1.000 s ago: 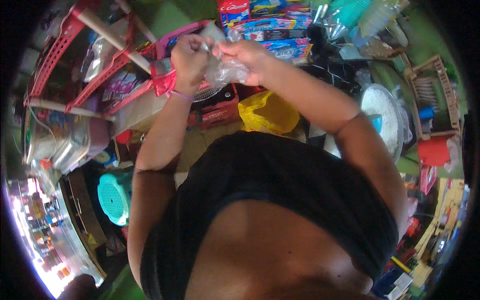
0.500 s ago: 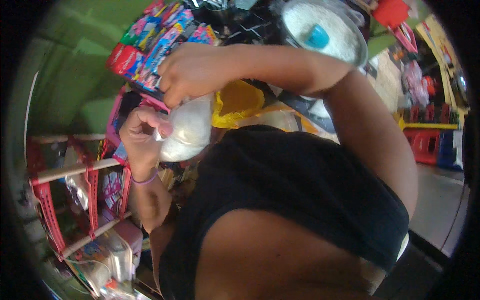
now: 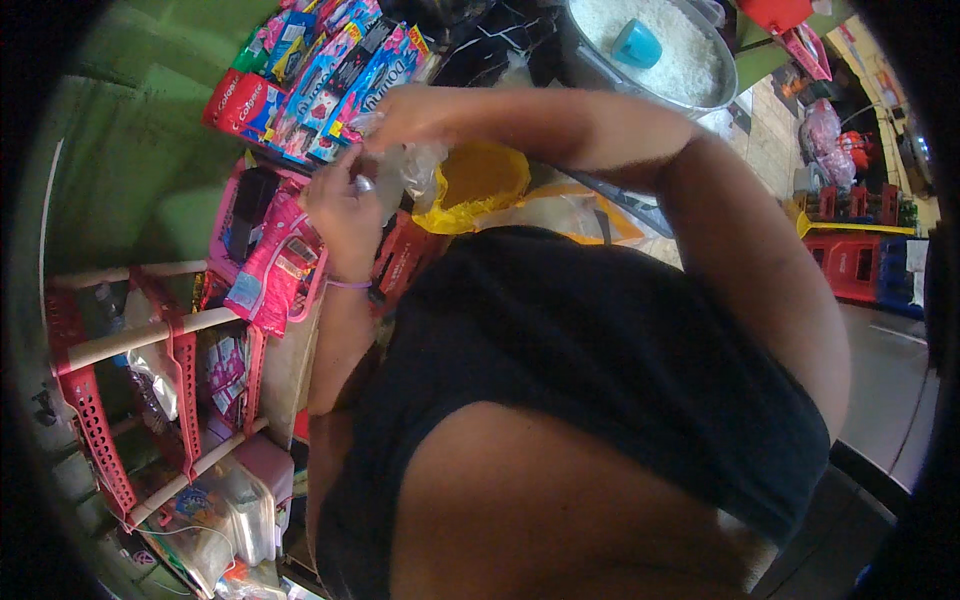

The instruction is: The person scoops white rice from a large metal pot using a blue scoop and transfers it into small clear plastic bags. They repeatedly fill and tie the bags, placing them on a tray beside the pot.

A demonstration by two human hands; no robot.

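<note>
My left hand (image 3: 345,208) is closed, its fingertips pinching a clear plastic bag (image 3: 422,172). My right hand (image 3: 398,118) reaches across from the right and meets it at the bag, its fingers curled on the plastic and partly hidden. How full the bag is cannot be made out, because hands and blur cover much of it. Just right of the bag lies a yellow plastic-lined container (image 3: 485,185) with something brown inside. Farther back, a large metal basin (image 3: 735,85) holds white grains (image 3: 685,60), and a turquoise scoop (image 3: 637,45) rests on them.
Beyond my hands are stacked colourful sachets (image 3: 345,85) and red boxes (image 3: 243,105). A pink basket (image 3: 222,225) with a pink packet (image 3: 272,275) stands left of my left wrist. Red rack shelving (image 3: 95,425) runs along the green wall (image 3: 130,180). Crates (image 3: 850,268) sit far right.
The bulging white bag that hung below my hands no longer shows there. My left hand has moved up and right, close to my right hand. The pink packet has come into view.
</note>
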